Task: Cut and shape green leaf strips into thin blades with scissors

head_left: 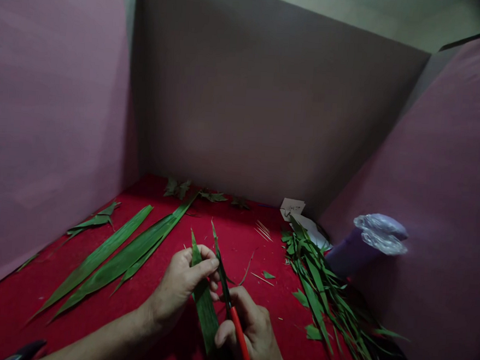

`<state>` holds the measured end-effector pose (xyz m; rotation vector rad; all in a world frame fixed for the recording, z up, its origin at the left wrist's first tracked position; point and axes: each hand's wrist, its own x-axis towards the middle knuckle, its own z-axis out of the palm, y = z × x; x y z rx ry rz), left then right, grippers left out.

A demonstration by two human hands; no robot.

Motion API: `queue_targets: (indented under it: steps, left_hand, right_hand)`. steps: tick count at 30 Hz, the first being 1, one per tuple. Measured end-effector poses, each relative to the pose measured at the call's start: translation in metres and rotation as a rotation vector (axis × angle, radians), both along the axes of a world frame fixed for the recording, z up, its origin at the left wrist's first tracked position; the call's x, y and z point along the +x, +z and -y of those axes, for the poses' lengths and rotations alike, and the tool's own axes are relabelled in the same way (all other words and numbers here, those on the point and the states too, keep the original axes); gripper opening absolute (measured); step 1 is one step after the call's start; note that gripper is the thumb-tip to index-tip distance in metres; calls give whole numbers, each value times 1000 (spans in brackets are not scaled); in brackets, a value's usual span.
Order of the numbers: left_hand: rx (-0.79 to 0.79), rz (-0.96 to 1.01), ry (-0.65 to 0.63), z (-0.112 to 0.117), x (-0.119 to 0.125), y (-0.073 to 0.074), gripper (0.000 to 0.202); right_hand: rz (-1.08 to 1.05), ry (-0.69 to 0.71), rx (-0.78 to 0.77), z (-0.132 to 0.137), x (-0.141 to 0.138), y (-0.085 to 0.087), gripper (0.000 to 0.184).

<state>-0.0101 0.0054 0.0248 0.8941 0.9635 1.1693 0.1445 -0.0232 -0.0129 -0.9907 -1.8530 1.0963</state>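
My left hand [190,278] pinches a long green leaf [204,303] between thumb and fingers, its narrow tip pointing up and away. In my right hand [254,329] is a pair of scissors with red handles [241,333], pointing away from me. The dark blades run close beside the leaf, near my left fingertips. A thin pointed green strip [214,236] rises by the blade tip; whether it is still joined to the leaf I cannot tell. The lower end of the held leaf drops out of sight behind my right hand.
Long green leaves [114,270] lie on the red cloth [237,223] at left. A pile of leaves and stems [319,284] lies at right, beside a purple container with plastic wrap [352,248]. Thin wooden sticks [264,231], folded leaf pieces [177,186] and a paper card [293,207] lie farther back.
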Motion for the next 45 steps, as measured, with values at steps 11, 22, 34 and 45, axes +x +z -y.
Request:
queue_targets:
  steps: [11, 22, 34, 45]
  left_hand:
    - [39, 17, -2, 1, -1, -3, 16]
    - [54, 2, 70, -4, -4, -4, 17]
    - [52, -76, 89, -4, -2, 0, 18]
    - [47, -49, 55, -2, 1, -7, 18]
  right_hand:
    - [28, -17, 58, 0, 2, -5, 53]
    - [79, 11, 103, 0, 0, -3, 50]
    - [119, -81, 67, 3, -2, -6, 20]
    - [40, -59, 24, 2, -1, -4, 20]
